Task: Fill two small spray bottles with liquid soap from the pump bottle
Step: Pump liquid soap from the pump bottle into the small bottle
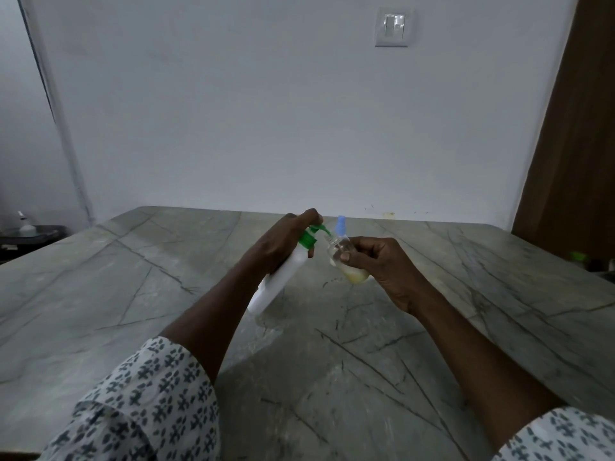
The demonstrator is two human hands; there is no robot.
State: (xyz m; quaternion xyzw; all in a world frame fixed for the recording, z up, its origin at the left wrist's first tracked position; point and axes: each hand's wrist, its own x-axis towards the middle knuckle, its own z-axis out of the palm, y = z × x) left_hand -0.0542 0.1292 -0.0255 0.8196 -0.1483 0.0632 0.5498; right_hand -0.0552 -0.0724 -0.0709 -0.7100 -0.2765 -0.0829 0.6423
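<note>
Left hand point(286, 241) grips the white pump bottle point(283, 281) round its upper body, fingers curled, index finger on top of the green pump head point(307, 239). Bottle is tilted, base low near the counter point(133, 294); can't tell if it touches. Spout points right, at the mouth of the small spray bottle point(349, 272). Right hand point(376, 261) holds that clear bottle in closed fingers, tilted toward the spout, above the counter middle; yellowish liquid pooled in its bottom. Blue sprayer top point(340, 225) shows just behind it; can't tell whether it's held or standing on the counter. Patterned sleeves point(143, 394) at the near edge. Wall switch point(392, 26) upper right.
</note>
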